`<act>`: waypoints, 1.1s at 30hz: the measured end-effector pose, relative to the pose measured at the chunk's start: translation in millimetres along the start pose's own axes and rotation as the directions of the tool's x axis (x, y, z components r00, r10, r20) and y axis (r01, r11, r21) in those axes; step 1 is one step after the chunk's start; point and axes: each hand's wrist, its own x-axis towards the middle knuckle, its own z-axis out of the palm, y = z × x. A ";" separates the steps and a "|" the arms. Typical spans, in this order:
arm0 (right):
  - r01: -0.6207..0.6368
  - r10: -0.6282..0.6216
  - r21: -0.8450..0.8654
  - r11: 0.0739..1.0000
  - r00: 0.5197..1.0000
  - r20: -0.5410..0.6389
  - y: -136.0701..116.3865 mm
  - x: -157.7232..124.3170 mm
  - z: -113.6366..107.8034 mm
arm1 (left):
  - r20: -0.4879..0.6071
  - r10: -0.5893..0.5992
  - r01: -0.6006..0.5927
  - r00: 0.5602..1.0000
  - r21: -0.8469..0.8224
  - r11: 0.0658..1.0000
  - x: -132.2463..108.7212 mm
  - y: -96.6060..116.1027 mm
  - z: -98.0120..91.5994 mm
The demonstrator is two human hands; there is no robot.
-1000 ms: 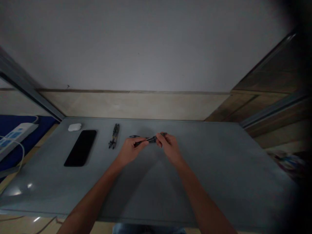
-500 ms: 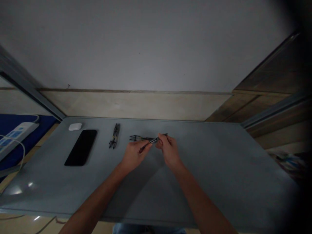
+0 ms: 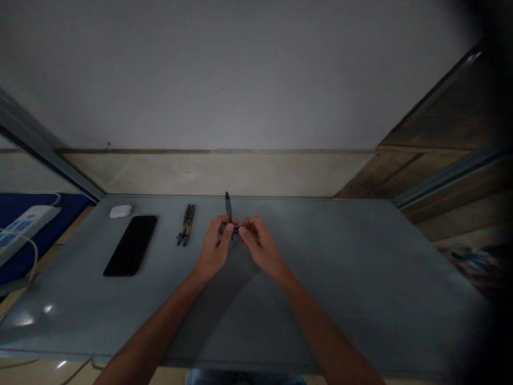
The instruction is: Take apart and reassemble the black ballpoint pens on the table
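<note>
The pen (image 3: pixel 228 207) stands almost upright between the two hands, its dark upper end rising above the grip toward the far edge of the surface (image 3: pixel 340 278), so its long axis points straight away from the person. Its lower part is hidden in the grip. A short dark piece (image 3: pixel 235 229) shows crosswise at about the same height, running toward the right hand, and this view cannot settle whether it belongs to the pen or is a separate part. The left hand (image 3: pixel 211 248) is nearer the upright shaft, with its fingers (image 3: pixel 225 226) closed around the pen's base in a pinch. The right hand (image 3: pixel 259 245) is just beside it, its fingers (image 3: pixel 247 232) curled in and closed on the short dark piece, almost meeting the left fingertips. Both hands seem raised slightly above the surface, near its far side. To their left lie slim pens (image 3: pixel 185 224), then a black phone (image 3: pixel 130 246) and a white earbud case (image 3: pixel 120 212). Past the surface's left edge, a power strip (image 3: pixel 26 227) rests on blue cloth (image 3: pixel 66 206).
</note>
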 end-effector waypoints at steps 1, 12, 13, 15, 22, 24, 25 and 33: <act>-0.004 0.003 0.040 0.999 1.000 0.020 0.5 -0.2 1.1 | -0.003 0.000 0.000 1.000 -0.009 1.000 1.2 -0.9 -1.3; -0.083 0.079 0.050 0.995 0.994 0.069 0.6 4.7 -3.9 | -0.049 -0.099 0.085 0.994 -0.234 0.968 7.4 3.5 -5.4; -0.092 0.090 0.061 0.994 0.995 0.031 0.8 6.2 -6.3 | -0.076 -0.112 0.089 0.991 -0.257 0.962 8.4 3.8 -6.2; -0.105 0.111 0.100 0.989 0.992 -0.053 1.4 9.3 -11.5 | -0.135 -0.156 0.113 0.979 -0.281 0.953 10.4 2.6 -7.9; -0.057 0.094 0.142 0.988 0.958 -0.270 3.4 16.0 -28.3 | -0.067 -0.270 0.248 0.961 -0.230 0.941 13.2 -9.8 -8.8; -0.049 0.104 0.183 0.982 0.948 -0.301 3.5 16.3 -29.8 | 0.017 -0.275 0.274 0.961 -0.186 0.944 11.6 -10.8 -6.7; -0.053 0.119 0.215 0.975 0.944 -0.308 3.3 16.3 -29.8 | 0.070 -0.281 0.289 0.957 -0.169 0.942 10.4 -10.7 -5.1; -0.150 0.248 0.489 0.859 0.958 -0.143 -5.9 12.0 -18.0 | 0.382 -0.239 0.294 0.892 -0.090 0.952 -1.2 -9.5 10.2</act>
